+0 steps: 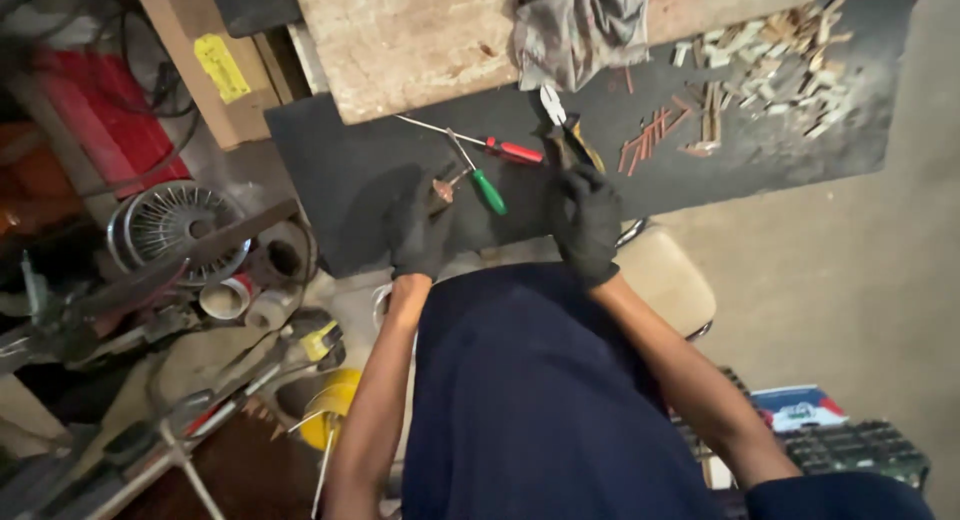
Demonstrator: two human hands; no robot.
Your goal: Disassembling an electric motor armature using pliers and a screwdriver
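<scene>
On the black rubber work mat (400, 170), between my two black-gloved hands: small copper-coloured part and pliers.

My left hand (420, 230) is closed around a small copper-coloured round part (443, 189), which pokes out just above my fingertips. My right hand (585, 220) is closed on the dark handles of a pair of steel-jawed pliers (556, 120), whose long axis runs away from me, tip pointing to the far edge of the mat. The copper part lies to the left of the pliers, apart from them. Between the hands lie a green-handled screwdriver (487, 190), touching or just beside the copper part, and a red-handled screwdriver (510, 150), its shaft slanting leftwards. The green one lies nearer my left hand; the red handle ends just beside the pliers.
</scene>
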